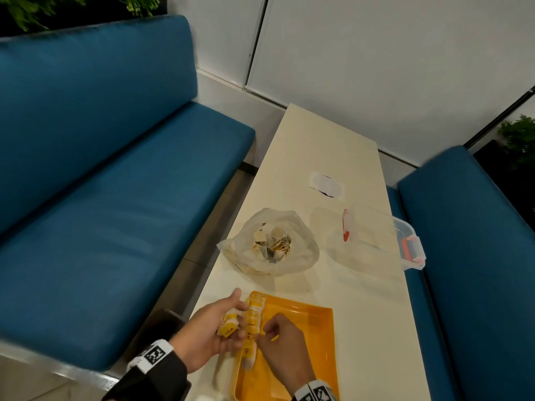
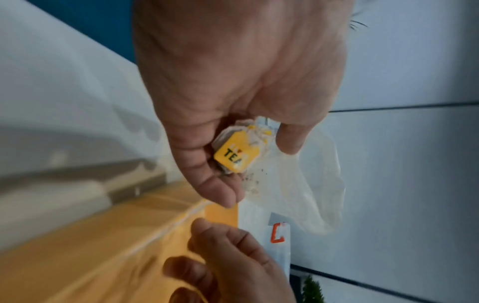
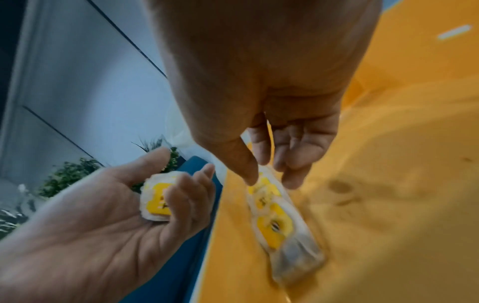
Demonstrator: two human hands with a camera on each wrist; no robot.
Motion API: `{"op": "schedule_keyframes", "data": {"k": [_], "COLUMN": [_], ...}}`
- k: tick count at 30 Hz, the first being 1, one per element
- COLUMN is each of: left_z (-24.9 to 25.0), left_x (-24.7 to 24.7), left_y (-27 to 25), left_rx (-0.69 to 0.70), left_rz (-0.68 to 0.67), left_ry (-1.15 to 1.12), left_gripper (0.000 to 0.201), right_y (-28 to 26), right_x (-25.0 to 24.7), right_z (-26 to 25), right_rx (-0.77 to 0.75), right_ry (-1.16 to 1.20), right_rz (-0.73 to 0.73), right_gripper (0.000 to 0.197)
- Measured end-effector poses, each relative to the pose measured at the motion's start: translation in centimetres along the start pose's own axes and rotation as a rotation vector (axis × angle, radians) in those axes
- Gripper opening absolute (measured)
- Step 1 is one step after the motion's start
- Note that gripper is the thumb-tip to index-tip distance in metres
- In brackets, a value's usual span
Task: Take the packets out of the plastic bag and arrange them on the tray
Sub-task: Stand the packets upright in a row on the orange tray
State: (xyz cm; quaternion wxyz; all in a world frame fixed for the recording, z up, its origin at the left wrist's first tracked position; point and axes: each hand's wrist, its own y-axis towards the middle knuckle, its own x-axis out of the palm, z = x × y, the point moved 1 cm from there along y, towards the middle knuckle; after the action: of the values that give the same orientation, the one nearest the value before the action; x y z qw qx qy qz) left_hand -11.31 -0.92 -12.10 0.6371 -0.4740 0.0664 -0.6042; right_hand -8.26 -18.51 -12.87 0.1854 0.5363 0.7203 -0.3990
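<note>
A crumpled clear plastic bag (image 1: 269,244) with tea packets inside lies on the white table (image 1: 333,146). Nearer me sits the orange tray (image 1: 307,328). A row of yellow-and-white tea packets (image 1: 252,322) runs along its left edge. My left hand (image 1: 235,314) is palm up beside the tray, its fingers curled round a small bunch of packets (image 2: 234,155). My right hand (image 3: 269,178) is over the tray, thumb and fingers pinching the near packet of the row (image 3: 274,215).
A clear plastic box with red clips (image 1: 385,238) stands right of the bag, by the table's right edge. A white sticker (image 1: 327,185) lies farther back. Blue benches (image 1: 115,198) flank the narrow table on both sides.
</note>
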Motion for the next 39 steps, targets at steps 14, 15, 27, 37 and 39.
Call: {"op": "schedule_keyframes", "data": {"k": [14, 15, 27, 37, 39], "left_z": [0.8, 0.8, 0.8, 1.4, 1.4], "left_x": [1.6, 1.6, 0.9, 1.2, 1.2], "left_y": [1.0, 1.0, 1.3, 0.3, 0.3], "left_rx": [0.015, 0.007, 0.025, 0.156, 0.215], "left_rz": [-0.068, -0.077, -0.116, -0.148, -0.092], "left_ry": [-0.262, -0.271, -0.122, 0.131, 0.214], "left_gripper": [0.051, 0.051, 0.033, 0.019, 0.011], "right_y": [-1.4, -1.3, -0.2, 1.0, 1.1], "right_x": [-1.3, -1.4, -3.3, -4.8, -4.9], "right_z": [-4.9, -4.8, -4.3, -4.5, -4.6], "right_rx": [-0.454, -0.451, -0.423, -0.282, -0.271], "right_ry": [-0.032, -0.020, 0.103, 0.345, 0.391], "right_rz": [-0.043, -0.030, -0.090, -0.035, -0.037], "right_gripper": [0.037, 0.031, 0.026, 0.011, 0.010]}}
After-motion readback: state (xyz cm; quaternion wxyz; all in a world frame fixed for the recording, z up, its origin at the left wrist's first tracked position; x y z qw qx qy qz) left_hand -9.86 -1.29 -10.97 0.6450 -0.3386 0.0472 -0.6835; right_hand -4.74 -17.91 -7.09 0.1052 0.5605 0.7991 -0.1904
